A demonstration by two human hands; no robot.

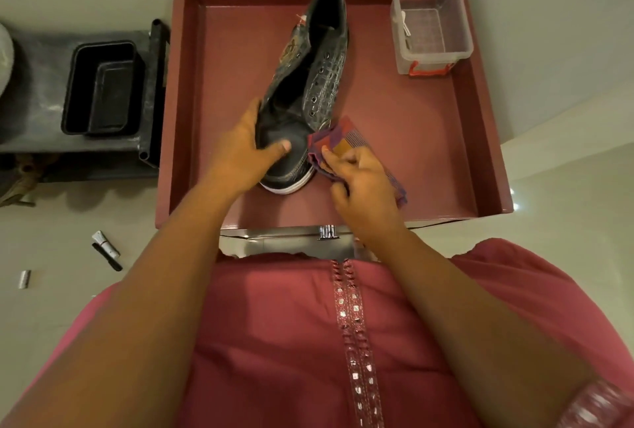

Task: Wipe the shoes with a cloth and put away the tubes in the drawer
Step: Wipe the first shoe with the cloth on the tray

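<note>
A person in a pink embroidered tunic (295, 342) leans over an open maroon drawer (394, 160), both bare arms reaching in from 6 o'clock. A dark, crocodile-textured high-top shoe (308, 84) with a white sole lies on the drawer floor, toe toward the person, collar pointing to 12 o'clock. The left hand (240, 150) grips the shoe at its toe end, fingers curled round the left side and the thumb pressed on top of the toe cap. The right hand (356, 180), at 3 o'clock of the toe, pinches a checked purple, red and orange cloth (343, 143), whose bunched edge touches the right side of the shoe just by the lowest eyelets; a tail of the cloth hangs out beyond the hand toward 4 o'clock.

In the drawer's far corner, at 1 o'clock, stands a clear plastic box (432, 23) with a red latch, well apart from the shoe. A chrome handle (327, 232) shows on the drawer front near the person's waist. On the pale floor at 8 o'clock lie a silver tube (106, 244), a thin black stick (107, 257) beside it, and a small silver piece (24, 279) farther left. At 9 o'clock an empty black tub (103, 88) sits on a dark grey shelf (37, 84) beside the drawer.
</note>
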